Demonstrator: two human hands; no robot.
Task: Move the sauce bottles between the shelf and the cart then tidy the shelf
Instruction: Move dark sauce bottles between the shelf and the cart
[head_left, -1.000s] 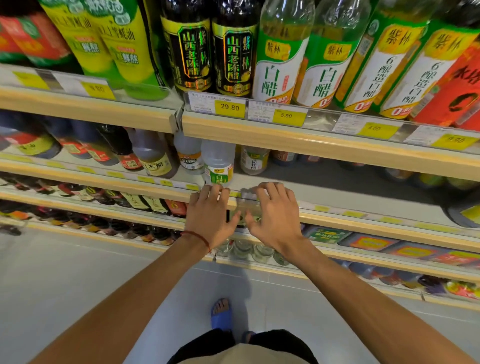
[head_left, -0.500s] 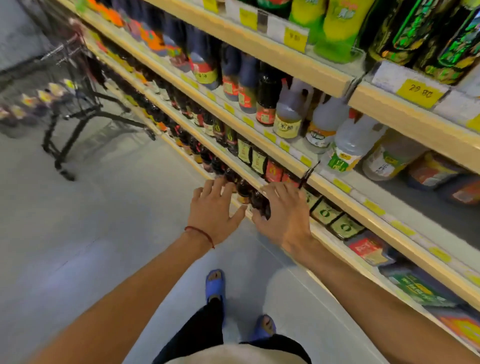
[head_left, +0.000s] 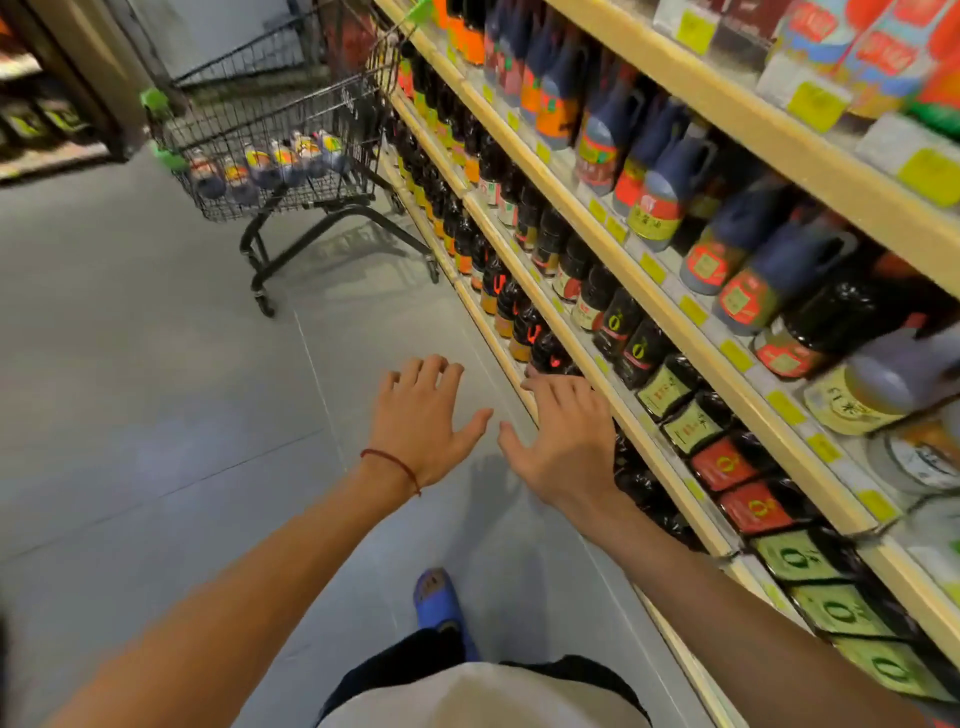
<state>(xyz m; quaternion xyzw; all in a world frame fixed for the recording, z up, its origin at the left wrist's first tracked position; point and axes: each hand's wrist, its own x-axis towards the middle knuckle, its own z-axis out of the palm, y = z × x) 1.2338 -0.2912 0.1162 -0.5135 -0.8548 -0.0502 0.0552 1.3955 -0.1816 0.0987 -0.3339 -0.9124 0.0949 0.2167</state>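
Both my hands hang in front of me over the floor, fingers spread, holding nothing. My left hand (head_left: 421, 415) has a red string at the wrist. My right hand (head_left: 563, 434) is beside the lower edge of the shelf (head_left: 644, 447), not touching any bottle. A black wire cart (head_left: 275, 140) stands ahead at the upper left, against the shelf, with several sauce bottles (head_left: 270, 163) lying in its basket. Dark sauce bottles (head_left: 524, 306) stand in long rows on the shelf boards to my right.
Grey tiled floor (head_left: 156, 415) stretches between me and the cart. Larger jugs with handles (head_left: 660, 192) fill the upper shelf. Another rack (head_left: 36, 119) is at the far left. My blue sandal (head_left: 436, 597) is below my hands.
My view has swung left from facing the shelf to looking down the aisle. My hands left the shelf edge and now hover over the floor. The cart has come nearer.
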